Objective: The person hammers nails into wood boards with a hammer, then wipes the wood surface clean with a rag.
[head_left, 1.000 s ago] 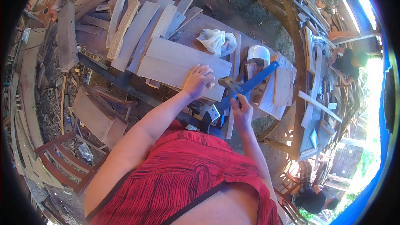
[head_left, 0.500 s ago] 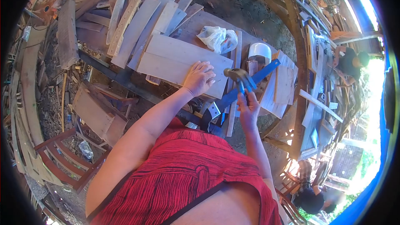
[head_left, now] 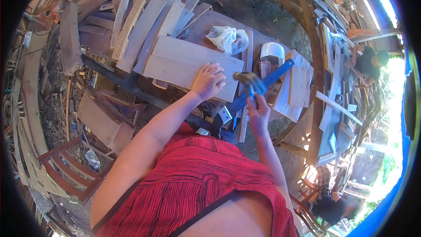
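Right hand [head_left: 259,110] — hammer [head_left: 252,81] near edge of board [head_left: 177,66]

No text legible; no brands or numbers readable

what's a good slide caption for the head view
Left hand resting on a wooden panel, right hand gripping a hammer near a blue saw.
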A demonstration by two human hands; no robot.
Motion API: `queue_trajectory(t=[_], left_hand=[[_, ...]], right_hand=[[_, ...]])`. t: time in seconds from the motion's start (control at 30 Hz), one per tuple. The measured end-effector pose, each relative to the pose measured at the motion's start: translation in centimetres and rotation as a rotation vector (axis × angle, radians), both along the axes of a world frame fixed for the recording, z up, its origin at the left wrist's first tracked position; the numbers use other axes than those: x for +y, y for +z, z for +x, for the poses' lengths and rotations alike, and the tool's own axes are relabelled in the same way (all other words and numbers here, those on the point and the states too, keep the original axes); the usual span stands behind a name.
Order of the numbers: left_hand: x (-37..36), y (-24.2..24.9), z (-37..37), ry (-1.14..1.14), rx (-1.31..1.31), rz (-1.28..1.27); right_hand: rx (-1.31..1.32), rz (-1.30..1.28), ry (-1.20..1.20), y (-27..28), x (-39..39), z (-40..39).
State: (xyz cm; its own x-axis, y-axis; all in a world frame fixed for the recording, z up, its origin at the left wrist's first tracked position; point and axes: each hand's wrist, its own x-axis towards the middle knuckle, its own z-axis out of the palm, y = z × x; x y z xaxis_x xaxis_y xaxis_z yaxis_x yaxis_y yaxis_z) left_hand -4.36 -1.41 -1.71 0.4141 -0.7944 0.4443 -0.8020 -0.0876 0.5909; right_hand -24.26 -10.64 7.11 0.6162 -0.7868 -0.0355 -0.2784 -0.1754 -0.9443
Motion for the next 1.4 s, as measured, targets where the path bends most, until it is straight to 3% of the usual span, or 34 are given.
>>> queue_trajectory(t=[0.03, 0.07, 0.17, 0.33, 0.4, 0.43, 0.57, 0.63, 0.73, 0.77, 0.87, 1.07, 1.13, 1.17, 1.33, 1.4], left_hand=[[0.0, -0.1, 0.0, 0.004, -0.012, -0.006], [0.0, -0.1, 0.0, 0.009, -0.025, -0.012], [0.0, -0.1, 0.1, 0.001, 0.0, -0.011], [0.1, -0.1, 0.0, 0.004, 0.003, -0.015], [0.0, -0.2, 0.0, 0.007, 0.002, -0.017], [0.0, -0.3, 0.0, 0.013, -0.014, -0.016], [-0.1, -0.3, 0.1, 0.011, -0.002, -0.023], [0.0, -0.1, 0.0, 0.01, 0.001, -0.014], [-0.1, -0.1, 0.1, 0.018, -0.002, -0.011], [-0.1, -0.2, 0.0, 0.026, -0.007, -0.013], [-0.2, -0.5, 0.1, 0.024, -0.011, -0.018], [-0.1, 0.1, 0.1, 0.011, -0.014, -0.013], [-0.2, -0.2, 0.1, 0.016, -0.023, -0.023], [-0.2, -0.3, 0.2, 0.02, -0.032, -0.031], [-0.3, -0.1, 0.3, 0.008, -0.007, -0.028], [-0.2, -0.2, 0.0, 0.008, 0.001, -0.025]], right_hand=[[0.241, -0.049, 0.039, -0.5, -0.5, 0.0], [0.239, -0.05, 0.036, -0.8, -0.7, -0.4], [0.093, 0.091, 0.009, 0.3, -0.6, 0.2], [-0.098, 0.106, 0.013, 2.0, -0.4, 0.7], [0.208, -0.059, 0.053, 0.3, -1.0, 0.9], [0.273, -0.003, 0.071, -0.1, -1.3, 0.9], [0.189, 0.096, 0.02, 1.4, -1.3, 1.0], [-0.008, 0.207, -0.033, 3.0, -0.9, 1.3], [0.015, 0.106, -0.017, 1.2, -0.9, 1.0], [0.174, 0.014, 0.046, 0.1, -1.4, 0.8], [0.243, 0.15, 0.035, 0.0, -2.3, 0.8], [-0.013, 0.16, -0.011, 2.5, -1.4, 1.3], [0.103, 0.024, 0.046, 0.6, -1.3, 1.1], [0.355, -0.074, 0.088, -0.7, -1.8, 0.9], [0.224, 0.193, 0.035, 1.9, -2.0, 0.9], [-0.003, 0.208, -0.024, 3.0, -1.4, 1.3]])
